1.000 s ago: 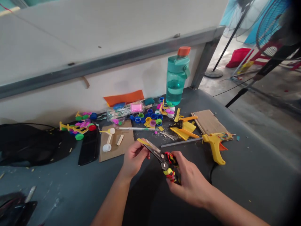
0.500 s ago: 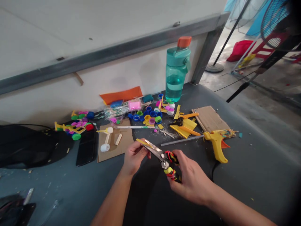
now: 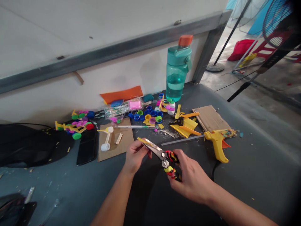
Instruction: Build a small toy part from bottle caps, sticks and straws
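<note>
My left hand [image 3: 135,157] pinches a small yellow strip [image 3: 142,141] between thumb and fingers. The scissors [image 3: 156,151] reach across to that strip, their blades lying at its edge close to my left fingertips. Around the black handles, wrapped with red and yellow bands, my right hand [image 3: 191,175] is closed. Whether the blades have cut into the strip is too small to tell. Behind my left hand lies a cardboard piece [image 3: 110,153] with a white cap [image 3: 105,147] and short wooden sticks [image 3: 119,138] on it.
A yellow glue gun [image 3: 217,144] lies at the right, near another cardboard piece [image 3: 210,117]. Coloured bottle caps [image 3: 148,114], yellow sheet scraps [image 3: 185,127] and a teal water bottle [image 3: 176,73] stand toward the wall. A phone [image 3: 86,149] and small toy cars [image 3: 72,127] are at left.
The scissor blades look slightly more closed at the yellow strip. Both hands stay in nearly the same place; the whole view has shifted only a little.
</note>
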The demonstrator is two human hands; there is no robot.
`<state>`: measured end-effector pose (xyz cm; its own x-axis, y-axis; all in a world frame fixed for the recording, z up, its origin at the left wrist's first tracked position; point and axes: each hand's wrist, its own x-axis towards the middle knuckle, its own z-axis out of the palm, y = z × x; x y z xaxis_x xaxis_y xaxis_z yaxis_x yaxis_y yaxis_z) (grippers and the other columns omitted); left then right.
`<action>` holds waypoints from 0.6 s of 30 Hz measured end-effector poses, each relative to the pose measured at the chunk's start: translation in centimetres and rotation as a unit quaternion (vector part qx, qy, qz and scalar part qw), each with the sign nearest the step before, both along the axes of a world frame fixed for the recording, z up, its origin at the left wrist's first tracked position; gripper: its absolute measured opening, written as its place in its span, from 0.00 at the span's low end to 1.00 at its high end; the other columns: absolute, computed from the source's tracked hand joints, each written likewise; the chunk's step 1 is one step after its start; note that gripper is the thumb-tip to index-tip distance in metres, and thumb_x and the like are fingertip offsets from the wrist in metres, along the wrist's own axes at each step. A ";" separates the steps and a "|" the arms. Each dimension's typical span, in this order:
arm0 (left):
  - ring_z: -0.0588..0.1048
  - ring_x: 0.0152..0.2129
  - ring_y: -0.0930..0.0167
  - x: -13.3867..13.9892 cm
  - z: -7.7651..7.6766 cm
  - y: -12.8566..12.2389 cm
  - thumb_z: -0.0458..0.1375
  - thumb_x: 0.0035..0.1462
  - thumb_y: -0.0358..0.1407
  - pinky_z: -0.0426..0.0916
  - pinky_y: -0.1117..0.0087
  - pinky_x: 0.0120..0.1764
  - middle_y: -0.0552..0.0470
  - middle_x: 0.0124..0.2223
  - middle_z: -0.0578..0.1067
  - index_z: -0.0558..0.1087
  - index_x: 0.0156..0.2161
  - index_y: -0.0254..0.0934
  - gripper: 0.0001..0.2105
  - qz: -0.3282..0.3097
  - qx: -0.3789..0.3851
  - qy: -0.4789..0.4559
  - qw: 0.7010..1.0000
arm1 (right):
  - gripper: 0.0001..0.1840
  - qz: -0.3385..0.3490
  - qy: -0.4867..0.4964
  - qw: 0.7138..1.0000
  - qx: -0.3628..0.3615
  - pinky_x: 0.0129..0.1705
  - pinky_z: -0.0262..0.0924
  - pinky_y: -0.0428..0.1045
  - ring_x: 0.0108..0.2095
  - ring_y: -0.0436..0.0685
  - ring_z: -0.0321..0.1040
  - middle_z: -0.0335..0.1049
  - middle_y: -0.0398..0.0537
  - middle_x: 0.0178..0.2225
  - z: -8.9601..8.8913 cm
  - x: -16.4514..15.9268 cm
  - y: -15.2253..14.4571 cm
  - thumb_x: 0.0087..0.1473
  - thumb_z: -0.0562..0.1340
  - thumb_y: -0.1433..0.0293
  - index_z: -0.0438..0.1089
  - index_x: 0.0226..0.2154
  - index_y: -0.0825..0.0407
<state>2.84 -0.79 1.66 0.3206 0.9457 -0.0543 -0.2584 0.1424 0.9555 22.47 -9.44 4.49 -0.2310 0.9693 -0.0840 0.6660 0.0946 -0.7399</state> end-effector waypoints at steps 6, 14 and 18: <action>0.69 0.21 0.75 -0.2 -0.6 0.2 0.62 0.50 0.41 0.66 0.75 0.22 0.51 0.28 0.70 0.75 0.29 0.33 0.11 -0.005 0.024 -0.008 1.000 | 0.24 -0.008 -0.002 1.000 -0.015 0.35 0.56 0.50 0.34 0.57 0.64 0.65 0.48 0.35 -0.1 0.0 0.0 0.43 0.59 0.68 0.53 0.45 0.52; 0.69 0.22 0.74 -0.1 -0.9 0.2 0.63 0.49 0.42 0.66 0.74 0.22 0.50 0.28 0.70 0.75 0.29 0.32 0.12 0.006 0.017 0.009 1.000 | 0.24 -0.014 0.005 1.000 -0.020 0.35 0.56 0.50 0.34 0.56 0.64 0.65 0.48 0.35 0.0 0.0 0.1 0.43 0.58 0.68 0.54 0.44 0.52; 0.69 0.22 0.74 -0.1 -0.9 0.2 0.63 0.49 0.41 0.66 0.74 0.22 0.50 0.29 0.70 0.75 0.29 0.32 0.12 0.005 0.014 -0.002 1.000 | 0.23 -0.012 0.009 1.000 -0.017 0.34 0.55 0.49 0.33 0.56 0.63 0.65 0.47 0.34 0.1 0.0 0.1 0.43 0.58 0.69 0.54 0.43 0.52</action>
